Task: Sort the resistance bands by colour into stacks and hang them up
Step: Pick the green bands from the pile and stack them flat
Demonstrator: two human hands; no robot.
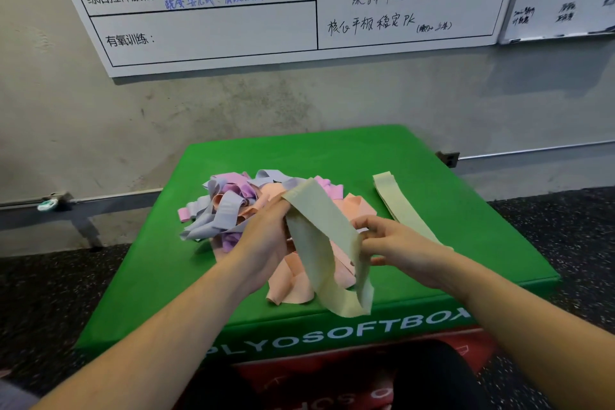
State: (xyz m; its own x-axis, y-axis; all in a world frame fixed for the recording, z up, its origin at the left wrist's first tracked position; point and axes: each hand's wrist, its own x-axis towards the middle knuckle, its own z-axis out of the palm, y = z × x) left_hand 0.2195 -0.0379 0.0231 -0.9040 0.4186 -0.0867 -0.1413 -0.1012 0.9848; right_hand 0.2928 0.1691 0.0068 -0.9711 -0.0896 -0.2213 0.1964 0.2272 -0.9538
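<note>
Both forearms are bare from elbow to wrist, with no sleeves, watch, bracelets or rings showing. The left hand point(266, 236) and right hand point(396, 248) wear no gloves. At the bottom edge, dark trousers point(429, 376) cover the person's legs; their fabric is plain and unmarked.

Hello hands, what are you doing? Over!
Both hands, left and right, hold one yellow band. Another yellow band lies flat on the green box. Mixed pile unsorted.

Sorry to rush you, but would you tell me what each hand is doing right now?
Left hand: holds the upper end of the pale yellow band.
Right hand: pinches the same band's right edge.
</note>
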